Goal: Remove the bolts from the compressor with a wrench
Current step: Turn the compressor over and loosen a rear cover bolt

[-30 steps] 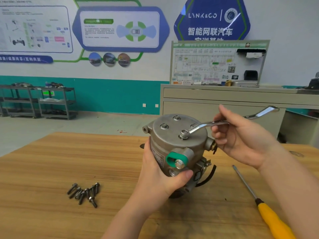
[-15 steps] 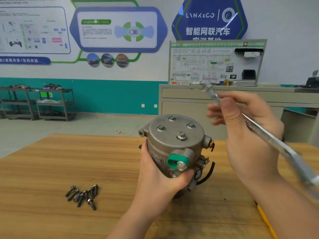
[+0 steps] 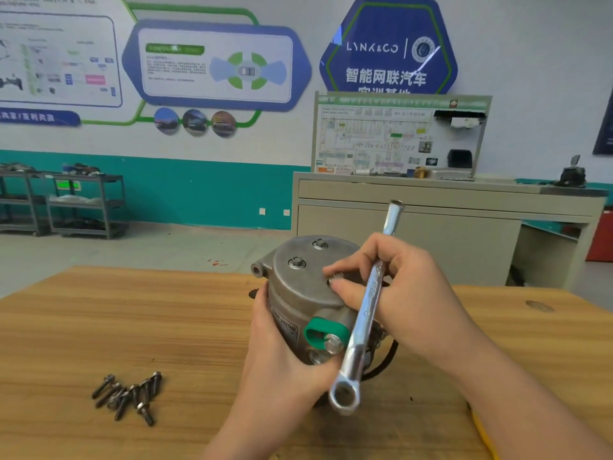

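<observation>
Workshop room, teal-banded wall with posters, grey cabinet behind your wooden table. Your left hand grips the compressor standing mid-table, bolted lid tipped toward you. Your right hand holds the wrench, long axis near vertical, ring end down, while fingertips pinch a lid bolt. Loose bolts lie to the left

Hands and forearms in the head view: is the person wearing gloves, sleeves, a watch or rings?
Neither the left hand nor the right hand has a glove on. Both forearms are uncovered as far as the frame shows, with no sleeve edge in sight. No watch, bracelet or ring can be seen on the visible wrists and fingers.
</observation>
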{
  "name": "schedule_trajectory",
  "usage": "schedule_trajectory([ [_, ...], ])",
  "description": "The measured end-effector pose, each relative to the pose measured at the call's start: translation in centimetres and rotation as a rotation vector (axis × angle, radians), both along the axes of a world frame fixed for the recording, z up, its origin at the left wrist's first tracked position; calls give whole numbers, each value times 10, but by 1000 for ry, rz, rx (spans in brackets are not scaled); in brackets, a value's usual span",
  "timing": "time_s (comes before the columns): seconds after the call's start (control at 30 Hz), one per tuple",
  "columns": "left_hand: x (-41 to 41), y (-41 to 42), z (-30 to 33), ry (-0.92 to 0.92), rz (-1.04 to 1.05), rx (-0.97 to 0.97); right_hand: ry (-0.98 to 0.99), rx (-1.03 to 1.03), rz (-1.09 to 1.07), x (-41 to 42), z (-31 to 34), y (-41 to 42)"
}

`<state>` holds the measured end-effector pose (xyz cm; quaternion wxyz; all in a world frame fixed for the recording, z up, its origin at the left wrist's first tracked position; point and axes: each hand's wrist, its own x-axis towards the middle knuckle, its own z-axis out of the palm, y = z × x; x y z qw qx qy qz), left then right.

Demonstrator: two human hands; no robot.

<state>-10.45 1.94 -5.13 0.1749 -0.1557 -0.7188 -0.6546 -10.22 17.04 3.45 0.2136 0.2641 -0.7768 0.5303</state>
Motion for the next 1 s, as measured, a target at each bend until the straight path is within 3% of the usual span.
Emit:
schedule_trajectory([
  [0.57, -8, 2, -12, 34, 9, -24, 66, -27, 1, 1, 0, -1],
  [0.67, -5, 3, -10, 34, 7, -19, 17, -184, 17, 4, 3, -4],
  [0.83, 4, 15, -6, 22, 116, -3, 1, -310, -245, 4, 18, 10],
  [1.0, 15, 29, -4, -1, 263, 9, -315, -746, -70, 7, 27, 13],
])
